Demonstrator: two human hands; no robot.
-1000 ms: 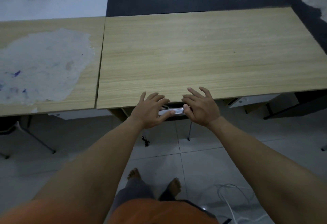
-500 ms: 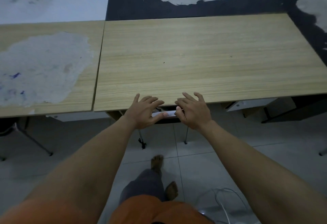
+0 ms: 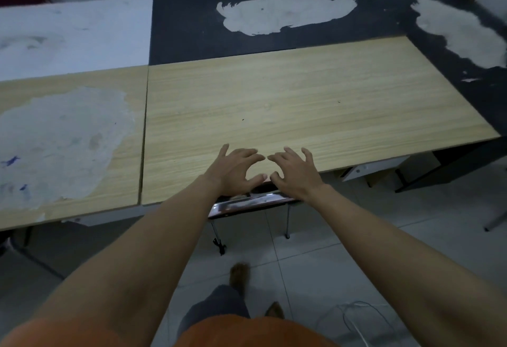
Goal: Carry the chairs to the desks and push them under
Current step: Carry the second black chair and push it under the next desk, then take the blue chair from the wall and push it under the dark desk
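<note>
The left hand (image 3: 236, 173) and right hand (image 3: 297, 176) have let go and hover with fingers spread over the light wood-grain counter (image 3: 301, 105). The shiny metal-backed chair (image 3: 247, 204) sits tucked beneath it, so this one looks finished.

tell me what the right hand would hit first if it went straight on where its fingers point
Probably the wooden desk top: the right hand hovers at its near edge, fingers aimed forward across it. Height above it is unclear.
</note>
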